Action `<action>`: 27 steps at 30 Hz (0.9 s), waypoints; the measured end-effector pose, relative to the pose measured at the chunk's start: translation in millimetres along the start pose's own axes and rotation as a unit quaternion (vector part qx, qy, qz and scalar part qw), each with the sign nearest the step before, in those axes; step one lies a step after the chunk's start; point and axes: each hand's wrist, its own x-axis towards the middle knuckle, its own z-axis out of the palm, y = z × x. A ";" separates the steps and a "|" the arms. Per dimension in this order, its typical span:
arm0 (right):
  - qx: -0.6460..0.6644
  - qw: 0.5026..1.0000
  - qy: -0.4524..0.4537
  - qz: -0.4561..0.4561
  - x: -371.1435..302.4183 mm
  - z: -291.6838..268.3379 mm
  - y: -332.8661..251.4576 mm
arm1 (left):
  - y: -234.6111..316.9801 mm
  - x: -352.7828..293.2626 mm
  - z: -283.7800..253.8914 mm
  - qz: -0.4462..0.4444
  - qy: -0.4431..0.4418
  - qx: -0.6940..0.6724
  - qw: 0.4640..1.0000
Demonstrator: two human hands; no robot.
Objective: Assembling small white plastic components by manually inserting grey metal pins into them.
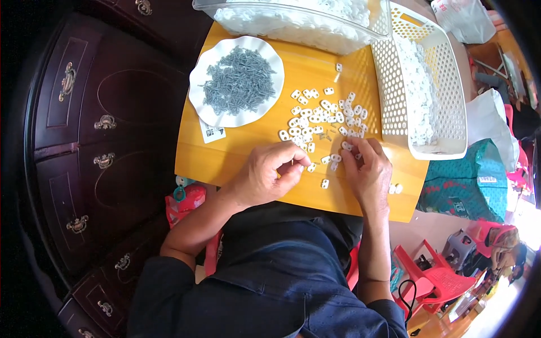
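My left hand [273,172] is closed over the table's near side, thumb and index finger drawn together; what they pinch is too small to make out. A small white two-hole plastic piece [312,168] lies right by those fingertips. To the right, my right hand [369,169] has its thumb and fingers closed round another white two-hole piece [347,146] at the edge of the loose pile. That pile of white pieces [315,116] spreads over the middle of the yellow table [248,147]. A few small grey screws [325,135] lie among them.
A white scalloped plate [197,93] heaped with grey screws [239,79] sits at the left. Behind stands a clear bin [293,21] of white pieces; at the right, a white perforated basket [393,84]. Dark drawers [67,141] flank the left, red plastic chairs [442,281] the right.
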 end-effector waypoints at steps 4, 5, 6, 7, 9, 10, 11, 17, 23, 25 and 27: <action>0.007 1.000 0.006 -0.005 0.7 1.8 1.8 | 4.3 -0.1 0.3 -0.020 -0.020 -0.008 1.000; 0.006 1.000 0.006 -0.006 1.1 2.0 1.7 | 4.6 -0.1 0.4 -0.017 -0.027 -0.006 0.999; -0.008 1.000 0.013 -0.012 1.5 2.1 1.3 | 4.3 -0.5 1.1 -0.016 -0.026 -0.007 1.000; -0.020 0.999 0.020 -0.019 2.2 2.5 0.8 | 4.2 -1.5 1.8 -0.016 -0.024 -0.009 1.000; -0.019 0.999 0.036 -0.036 3.7 2.7 0.9 | 2.9 -4.1 3.7 -0.016 -0.020 -0.011 1.000; -0.018 0.997 0.054 -0.050 4.4 2.6 1.2 | 1.4 -5.5 5.1 -0.017 -0.017 -0.015 1.000; -0.018 0.997 0.054 -0.052 4.7 2.6 1.4 | 0.5 -5.9 5.8 -0.017 -0.013 -0.018 1.000; 0.155 0.986 0.038 0.039 -4.1 -1.7 0.9 | 2.2 -1.9 6.6 0.017 -0.015 -0.015 1.000; 0.461 0.869 -0.035 0.176 -12.0 -6.2 -0.3 | 7.0 0.8 16.3 -0.030 0.000 -0.037 0.999; 0.455 0.872 -0.026 0.177 -13.4 -5.0 2.4 | 6.0 0.9 19.1 -0.030 0.000 -0.040 0.999; 0.458 0.870 -0.028 0.181 -14.1 -6.2 3.9 | 6.6 0.7 19.0 -0.030 0.000 -0.042 0.999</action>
